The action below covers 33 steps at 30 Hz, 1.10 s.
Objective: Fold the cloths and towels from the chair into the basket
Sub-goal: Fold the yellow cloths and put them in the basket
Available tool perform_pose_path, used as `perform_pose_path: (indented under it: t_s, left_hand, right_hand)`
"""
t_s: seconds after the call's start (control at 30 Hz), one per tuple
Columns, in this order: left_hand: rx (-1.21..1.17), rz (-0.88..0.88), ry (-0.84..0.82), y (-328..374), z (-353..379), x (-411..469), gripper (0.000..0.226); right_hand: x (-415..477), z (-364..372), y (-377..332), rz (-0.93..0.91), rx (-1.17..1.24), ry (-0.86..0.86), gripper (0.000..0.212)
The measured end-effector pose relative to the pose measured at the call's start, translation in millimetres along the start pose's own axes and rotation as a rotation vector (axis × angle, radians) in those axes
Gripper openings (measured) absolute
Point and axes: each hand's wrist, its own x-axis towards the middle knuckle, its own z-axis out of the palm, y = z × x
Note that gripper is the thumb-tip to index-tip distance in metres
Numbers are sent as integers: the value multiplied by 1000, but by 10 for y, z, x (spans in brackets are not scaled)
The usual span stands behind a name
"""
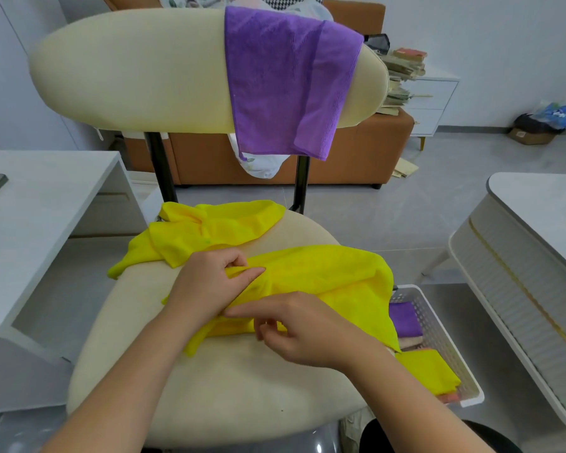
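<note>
A yellow cloth (pixel 334 276) lies spread over the front right of the cream chair seat (pixel 229 380). My left hand (pixel 209 282) pinches a fold of it near its left edge. My right hand (pixel 304 328) pinches its lower edge just in front. A second yellow cloth (pixel 203 233) lies crumpled at the back of the seat. A purple towel (pixel 281 83) hangs over the chair's backrest (pixel 128 70). The white perforated basket (pixel 438 325) stands on the floor right of the seat and holds folded purple, beige and yellow cloths.
A white desk (pixel 40 207) stands to the left and a white round-edged table (pixel 530 243) to the right. Behind the chair is an orange sofa (pixel 356 152) with a stack of books. A cardboard box with bags sits on the grey floor far right.
</note>
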Motion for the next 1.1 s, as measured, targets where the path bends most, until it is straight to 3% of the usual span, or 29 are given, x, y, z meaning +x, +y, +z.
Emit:
perform_pose_path:
  t_s: [0.2, 0.33, 0.47, 0.57, 0.73, 0.9, 1.0, 1.1]
  left_hand:
    - [-168, -56, -56, 58, 17, 15, 35]
    - [-279, -83, -97, 85, 17, 16, 32]
    - [-288, -106, -81, 85, -40, 17, 40]
    - [-297, -101, -61, 102, -59, 15, 40]
    - [-361, -74, -73, 147, -28, -5, 44]
    - [-197, 14, 24, 23, -134, 11, 41]
    - [-12, 103, -7, -46, -194, -15, 47]
    - [66, 125, -55, -88, -256, -24, 52]
  right_hand:
    - [11, 82, 21, 72, -140, -70, 52]
    - [41, 122, 46, 112, -189, -68, 26]
    - [71, 168, 72, 255, -187, 31, 51]
    - [89, 218, 60, 368, -350, 114, 69]
    - [100, 372, 88, 369, -460, 184, 60]
    - [84, 251, 292, 242, -312, 170, 13]
    - [32, 115, 397, 277, -249, 134, 23]
    - [4, -27, 473, 361, -6, 269, 25]
